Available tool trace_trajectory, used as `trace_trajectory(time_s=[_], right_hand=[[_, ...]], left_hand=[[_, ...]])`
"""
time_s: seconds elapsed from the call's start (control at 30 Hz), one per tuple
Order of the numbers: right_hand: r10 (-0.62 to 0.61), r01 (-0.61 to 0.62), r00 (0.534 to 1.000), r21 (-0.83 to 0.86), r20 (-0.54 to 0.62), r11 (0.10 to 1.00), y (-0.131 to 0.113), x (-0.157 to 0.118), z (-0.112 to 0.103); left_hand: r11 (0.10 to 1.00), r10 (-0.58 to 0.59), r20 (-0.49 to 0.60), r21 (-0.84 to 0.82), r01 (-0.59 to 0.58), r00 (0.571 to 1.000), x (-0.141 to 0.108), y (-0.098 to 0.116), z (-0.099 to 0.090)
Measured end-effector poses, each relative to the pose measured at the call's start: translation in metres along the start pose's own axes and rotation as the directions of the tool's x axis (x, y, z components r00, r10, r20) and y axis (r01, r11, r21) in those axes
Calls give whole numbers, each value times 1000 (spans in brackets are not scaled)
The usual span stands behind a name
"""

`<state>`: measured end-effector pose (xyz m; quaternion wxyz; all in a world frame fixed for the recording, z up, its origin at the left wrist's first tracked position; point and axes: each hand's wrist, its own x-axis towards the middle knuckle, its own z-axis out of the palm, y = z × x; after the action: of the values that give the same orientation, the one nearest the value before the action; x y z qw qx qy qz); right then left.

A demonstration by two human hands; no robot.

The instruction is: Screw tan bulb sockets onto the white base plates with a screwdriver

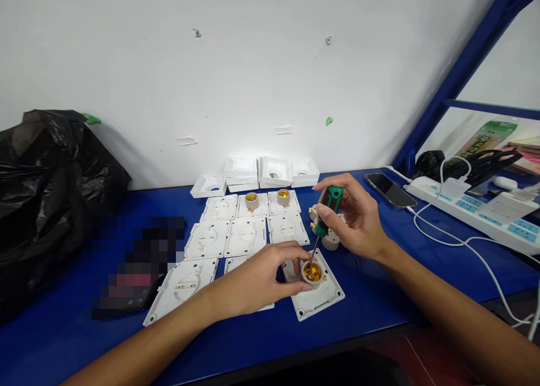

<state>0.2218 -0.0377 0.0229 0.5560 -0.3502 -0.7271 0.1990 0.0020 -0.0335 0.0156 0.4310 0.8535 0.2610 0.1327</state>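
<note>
My left hand (pixel 274 273) grips a lamp socket (pixel 313 273) with a brassy inside, thumb and fingers around its pale ring. The socket sits on a white square base plate (pixel 318 304) near the table's front edge. In my right hand (pixel 356 217) is a screwdriver (pixel 331 200) with a green and black handle, held steeply. Its shaft runs down into the socket; the tip is hard to make out inside. Several loose lamp sockets (pixel 331 239) stand behind the right hand, partly hidden by it. Rows of white base plates (pixel 247 237) lie to the left, two bearing sockets (pixel 252 200).
White box-shaped covers (pixel 276 171) are stacked against the wall. A black plastic bag (pixel 54 206) bulges at the left, with a partly pixelated dark object (pixel 139 273) beside it. At right lie a phone (pixel 390 190), a white power strip (pixel 476 211) and loose white cables (pixel 481 251).
</note>
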Motion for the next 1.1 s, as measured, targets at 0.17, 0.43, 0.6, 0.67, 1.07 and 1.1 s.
trace_trajectory(time_s=[0.17,0.43,0.6,0.67,1.07,1.1], right_hand=[[-14,15,1000,-44,19,999,-1,-1,0],[-157,162,986,-112,53,980,-5,-3,-1],[-122,134,982,-76,147,988,-8,-1,-5],[-83,94,977,-47,196,994,-9,1,-7],[-146,164,968,-74,204,984,-18,-2,-7],[-149,168,966,-75,209,983,-20,-1,-7]], left_hand=[[1000,10,-7,-5,-10,1000,0,-3,1],[1000,-3,-1,-22,3,1000,-1,-3,2],[1000,-1,-9,-4,1,1000,-2,-2,2],[1000,-5,-3,-4,5,1000,-1,-2,1],[1000,11,11,-5,-11,1000,-1,-2,1],[1000,8,13,-5,-8,1000,-1,-1,1]])
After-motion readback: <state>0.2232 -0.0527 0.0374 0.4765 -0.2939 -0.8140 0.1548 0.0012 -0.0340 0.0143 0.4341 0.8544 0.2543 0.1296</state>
